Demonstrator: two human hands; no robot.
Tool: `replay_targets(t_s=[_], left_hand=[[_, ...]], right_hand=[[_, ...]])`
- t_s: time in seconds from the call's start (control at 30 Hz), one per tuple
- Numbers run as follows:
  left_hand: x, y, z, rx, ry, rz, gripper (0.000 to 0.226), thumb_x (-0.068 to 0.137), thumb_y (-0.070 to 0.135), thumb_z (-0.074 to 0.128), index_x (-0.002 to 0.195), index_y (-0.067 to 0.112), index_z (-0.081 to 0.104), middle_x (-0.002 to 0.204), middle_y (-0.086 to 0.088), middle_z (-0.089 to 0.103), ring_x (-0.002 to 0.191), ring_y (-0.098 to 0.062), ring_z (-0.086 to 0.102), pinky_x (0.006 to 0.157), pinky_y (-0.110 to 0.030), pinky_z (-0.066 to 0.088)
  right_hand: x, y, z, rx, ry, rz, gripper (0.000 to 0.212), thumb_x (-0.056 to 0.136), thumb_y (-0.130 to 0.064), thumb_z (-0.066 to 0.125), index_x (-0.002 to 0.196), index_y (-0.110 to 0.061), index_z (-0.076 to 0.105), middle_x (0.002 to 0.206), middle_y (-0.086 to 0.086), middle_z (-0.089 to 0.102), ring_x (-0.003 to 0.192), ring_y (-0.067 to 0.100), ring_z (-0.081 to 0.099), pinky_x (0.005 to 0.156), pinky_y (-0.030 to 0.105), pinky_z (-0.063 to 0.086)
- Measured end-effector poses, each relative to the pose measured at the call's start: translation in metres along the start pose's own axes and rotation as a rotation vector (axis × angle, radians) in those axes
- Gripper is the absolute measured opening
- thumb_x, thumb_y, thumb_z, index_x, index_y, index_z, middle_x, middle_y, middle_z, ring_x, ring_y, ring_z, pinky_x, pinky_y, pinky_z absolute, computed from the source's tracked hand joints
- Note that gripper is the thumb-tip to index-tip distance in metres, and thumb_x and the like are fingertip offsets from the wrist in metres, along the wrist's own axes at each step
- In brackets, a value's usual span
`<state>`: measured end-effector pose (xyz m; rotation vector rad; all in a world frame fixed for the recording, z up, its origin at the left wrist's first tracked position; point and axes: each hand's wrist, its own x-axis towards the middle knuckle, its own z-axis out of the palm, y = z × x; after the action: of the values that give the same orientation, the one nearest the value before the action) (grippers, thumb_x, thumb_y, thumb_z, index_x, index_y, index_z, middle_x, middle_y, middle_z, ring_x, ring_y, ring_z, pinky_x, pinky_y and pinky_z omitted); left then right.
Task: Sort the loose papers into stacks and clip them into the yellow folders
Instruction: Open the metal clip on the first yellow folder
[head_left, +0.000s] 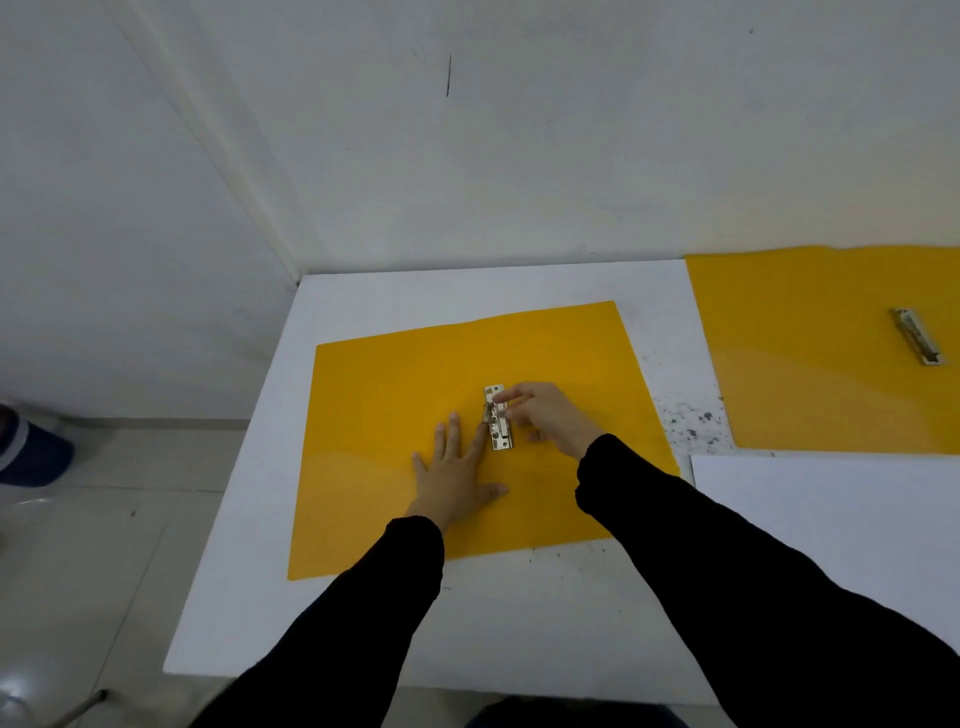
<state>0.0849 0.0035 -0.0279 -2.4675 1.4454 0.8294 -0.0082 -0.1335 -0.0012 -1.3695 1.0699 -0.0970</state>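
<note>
Open yellow card folder (395, 415) is laid flat at ctr of white desk (249, 571), slightly skewed. Silver metal spring clip (500, 421) is fixed on the folder at approx. its middle, long axis running away from the viewer.

L hand (457, 478) is pressed flat on the folder just beside the clip, fingers spread wide; index tip is at clip's side, contact can't be told. R hand (553, 415) is curled over clip's far end, fingertips (506, 399) closed on it. Arms are covered by black sleeves (727, 571).

Around:
- Second open yellow folder (810, 364) w/ own metal clip (917, 338), far rt, apart from the first.
- White paper sheet (831, 519) below it, partly hidden by rt sleeve.
- Dark specks (691, 421) are scattered on desk btwn folders.
</note>
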Motion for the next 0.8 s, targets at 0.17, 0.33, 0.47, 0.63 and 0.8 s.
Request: replay_targets(t_s=[0.17,0.33,0.47,0.63,0.8], left_hand=[[0.0,-0.001,-0.001,-0.001,-0.002,0.011,0.098,0.084,0.068,0.049,0.15,0.036,-0.017,0.157,-0.006,-0.029,0.147,-0.031,-0.02,0.113,-0.065,0.007],[0.0,0.0,0.0,-0.006,0.007,0.015,0.1,0.084,0.069,0.048,0.149,0.036,-0.019,0.158,-0.006,-0.029,0.147,-0.031,-0.02,0.113,-0.064,0.007],[-0.001,-0.001,0.0,-0.019,0.011,0.026,0.1,0.083,0.068,0.049,0.148,0.039,-0.021,0.158,-0.005,-0.029,0.147,-0.031,-0.021,0.113,-0.064,0.005],[0.0,-0.001,-0.002,-0.028,0.002,0.029,0.101,0.084,0.067,0.05,0.148,0.038,-0.022,0.157,-0.005,-0.03,0.146,-0.031,-0.022,0.114,-0.064,0.005],[0.001,-0.001,-0.002,-0.058,0.015,0.031,0.103,0.083,0.065,0.053,0.147,0.039,-0.023,0.158,-0.004,-0.029,0.146,-0.031,-0.022,0.113,-0.066,0.005]], right_hand=[[0.006,0.012,0.014,-0.389,0.011,-0.214,0.057,0.074,-0.004,0.075,0.121,-0.024,0.051,0.096,0.006,0.05,0.081,0.022,0.052,0.063,0.03,0.043],[0.017,0.006,0.024,-0.34,0.129,-0.294,0.03,0.086,-0.028,0.068,0.111,-0.021,0.052,0.094,0.003,0.055,0.08,0.019,0.053,0.062,0.026,0.039],[0.032,-0.01,0.021,-0.147,0.218,-0.16,0.031,0.085,-0.019,0.071,0.098,-0.012,0.044,0.086,0.009,0.06,0.065,0.018,0.057,0.056,0.027,0.045],[0.042,-0.019,0.021,-0.016,0.238,-0.16,0.028,0.083,-0.009,0.072,0.08,-0.014,0.044,0.074,0.009,0.064,0.056,0.014,0.057,0.054,0.024,0.046],[0.046,-0.031,0.02,-0.146,0.129,-0.216,0.012,0.086,-0.019,0.068,0.078,-0.011,0.062,0.072,-0.004,0.058,0.073,0.01,0.053,0.061,0.021,0.038]])
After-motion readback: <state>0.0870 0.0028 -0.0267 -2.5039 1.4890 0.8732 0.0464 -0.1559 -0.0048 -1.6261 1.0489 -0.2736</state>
